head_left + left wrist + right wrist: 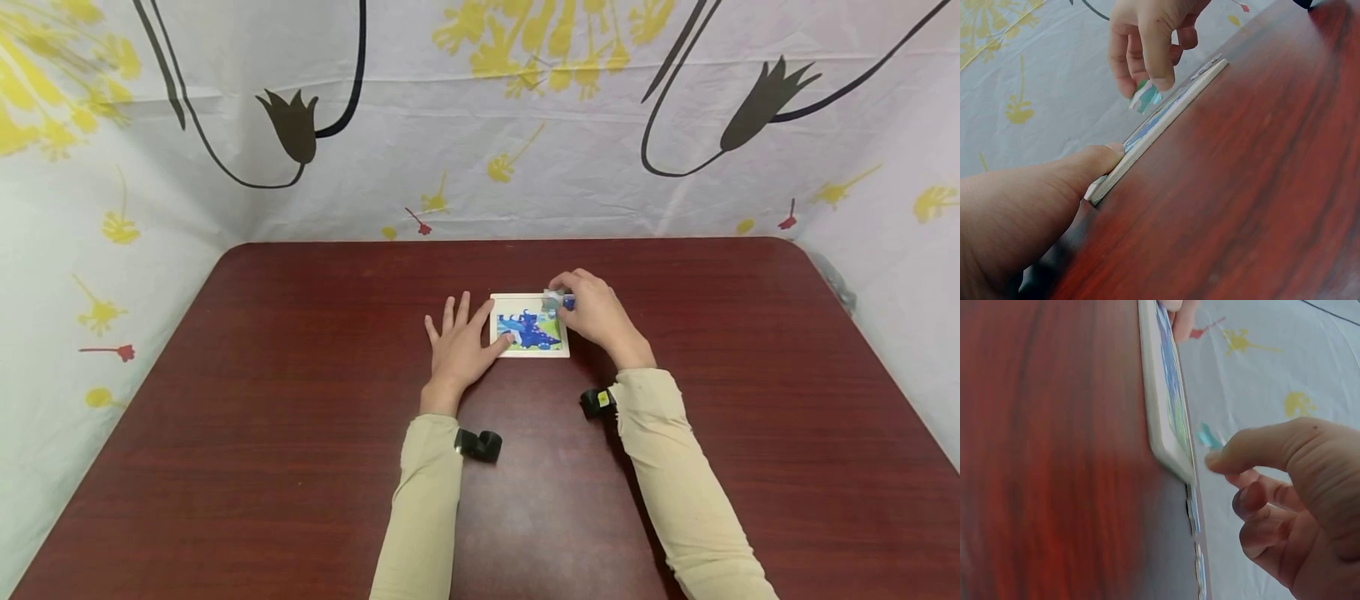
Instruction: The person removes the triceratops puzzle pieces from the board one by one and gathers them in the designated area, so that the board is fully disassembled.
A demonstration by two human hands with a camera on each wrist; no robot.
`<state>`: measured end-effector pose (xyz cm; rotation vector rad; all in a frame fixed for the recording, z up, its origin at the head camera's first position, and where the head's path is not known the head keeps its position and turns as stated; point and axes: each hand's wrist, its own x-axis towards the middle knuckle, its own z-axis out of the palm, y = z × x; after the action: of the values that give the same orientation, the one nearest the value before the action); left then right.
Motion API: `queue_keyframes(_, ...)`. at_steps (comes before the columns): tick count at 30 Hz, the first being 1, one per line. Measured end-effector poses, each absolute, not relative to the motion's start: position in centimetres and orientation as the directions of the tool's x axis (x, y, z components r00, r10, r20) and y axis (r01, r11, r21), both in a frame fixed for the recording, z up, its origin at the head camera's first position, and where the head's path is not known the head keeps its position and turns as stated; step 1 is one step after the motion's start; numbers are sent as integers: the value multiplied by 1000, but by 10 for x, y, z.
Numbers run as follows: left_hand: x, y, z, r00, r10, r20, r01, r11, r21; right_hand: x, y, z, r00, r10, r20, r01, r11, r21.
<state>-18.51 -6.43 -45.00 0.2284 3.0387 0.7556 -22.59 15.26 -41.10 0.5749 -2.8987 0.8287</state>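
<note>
A jigsaw puzzle [528,330] in a white tray [517,302] shows a blue horned creature on a green and pale blue ground; the upper strip of the tray is bare white. My left hand [459,354] lies at the tray's left side with fingers spread, its thumb resting on the lower left of the picture. Between thumb and fingertips, my right hand [596,312] pinches a puzzle piece [1146,97], teal, white and green, held above the tray's upper right part. The left wrist view shows a gap between this piece and the tray.
Several loose puzzle pieces [1199,569] lie on the brown table [300,375] just past the tray's right end, mostly hidden by my right hand in the head view. A white patterned cloth [480,167] hangs behind the table and along its sides.
</note>
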Motion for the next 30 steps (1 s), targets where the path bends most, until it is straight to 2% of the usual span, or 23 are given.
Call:
queue_keyframes(14, -184, -66, -451, -989, 140, 47, 146, 871, 468, -229, 181, -408, -956, -249, 154, -293, 775, -560)
queue_keyframes(30, -185, -65, -452, -989, 139, 53, 147, 872, 468, -232, 198, -413, -967, -212, 140, -254, 783, -568)
